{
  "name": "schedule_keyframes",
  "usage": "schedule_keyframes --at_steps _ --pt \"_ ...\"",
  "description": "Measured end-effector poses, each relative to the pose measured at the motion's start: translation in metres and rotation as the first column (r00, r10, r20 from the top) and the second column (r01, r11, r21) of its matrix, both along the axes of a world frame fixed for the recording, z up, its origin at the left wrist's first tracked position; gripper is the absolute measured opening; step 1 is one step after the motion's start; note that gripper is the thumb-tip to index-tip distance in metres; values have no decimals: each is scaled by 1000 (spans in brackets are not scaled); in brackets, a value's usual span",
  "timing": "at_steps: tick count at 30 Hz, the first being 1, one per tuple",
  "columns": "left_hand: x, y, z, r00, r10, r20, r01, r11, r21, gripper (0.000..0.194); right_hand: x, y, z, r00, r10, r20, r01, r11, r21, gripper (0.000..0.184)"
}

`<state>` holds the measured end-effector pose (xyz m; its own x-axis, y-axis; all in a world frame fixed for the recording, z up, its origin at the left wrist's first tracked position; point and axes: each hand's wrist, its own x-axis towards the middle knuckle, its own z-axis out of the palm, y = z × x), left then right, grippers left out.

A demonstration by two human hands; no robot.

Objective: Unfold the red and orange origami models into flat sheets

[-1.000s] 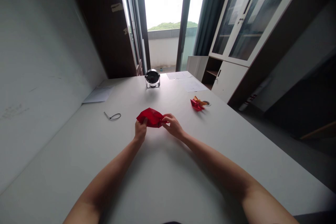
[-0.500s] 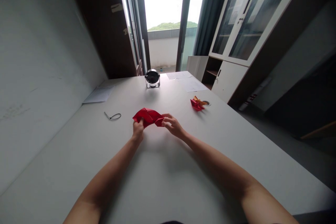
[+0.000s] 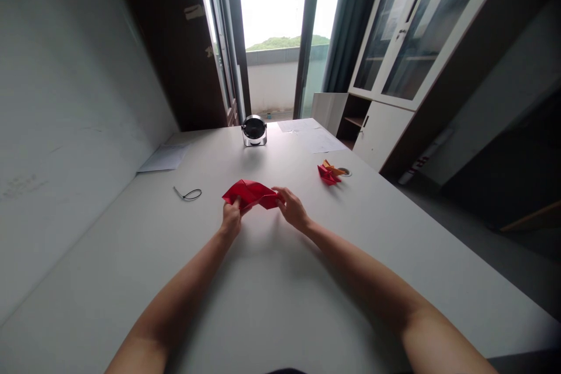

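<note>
A folded sheet of red paper (image 3: 253, 191) spans the gap between my two hands, over the white table (image 3: 263, 304). My left hand (image 3: 231, 214) grips its left part, thumb on the near face and fingers partly hidden behind the paper. At the right end, my right hand (image 3: 291, 207) pinches a folded corner between thumb and fingers. The paper is creased and bent, with a flap standing out toward the right. Farther right lie folded paper pieces, one red (image 3: 328, 175) and one orange (image 3: 335, 169), touching each other.
A round black-and-silver device (image 3: 255, 130) stands at the table's far end. Left of my hands lies a thin looped cord (image 3: 188, 194). Paper sheets (image 3: 163, 158) rest by the left wall, more sheets (image 3: 322, 141) at the far right. A round table insert (image 3: 345, 172) sits beside the folded pieces.
My right hand has shifted slightly right and its grip has moved out to the corner. The paper's right flap now extends farther right. My left hand has hardly moved.
</note>
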<state>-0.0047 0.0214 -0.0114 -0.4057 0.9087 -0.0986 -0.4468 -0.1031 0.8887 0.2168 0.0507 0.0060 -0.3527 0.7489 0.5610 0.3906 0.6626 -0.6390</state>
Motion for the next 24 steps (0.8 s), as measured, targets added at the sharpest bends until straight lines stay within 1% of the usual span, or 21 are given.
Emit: schedule_keyframes --at_steps 2,5,9,13,15,18,21,24 --pt "0 -1 2 1000 -8 13 9 1000 -9 27 1 -2 2 999 22 46 -25 998 61 30" --pt "0 -1 4 1000 -20 19 21 999 -25 28 3 -3 5 998 -1 69 -8 991 131 29" --pt "1 0 2 999 -29 18 29 1000 -8 31 6 0 6 997 -53 49 42 978 204 26" --pt "-2 3 -2 999 -32 22 32 999 1 30 7 2 5 997 -79 18 71 962 265 20" --pt "-3 4 -3 999 -9 46 11 999 -31 27 7 1 6 996 -92 2 88 954 287 18" --pt "-6 7 -3 990 54 127 -46 997 -65 20 7 -3 10 995 -102 -15 101 944 313 19" --pt "-8 10 -5 981 82 178 -74 996 -52 16 7 -8 14 996 -83 13 73 928 364 19" --pt "-10 13 -6 981 77 178 -73 997 -28 17 7 -12 18 993 -34 110 -17 902 432 22"
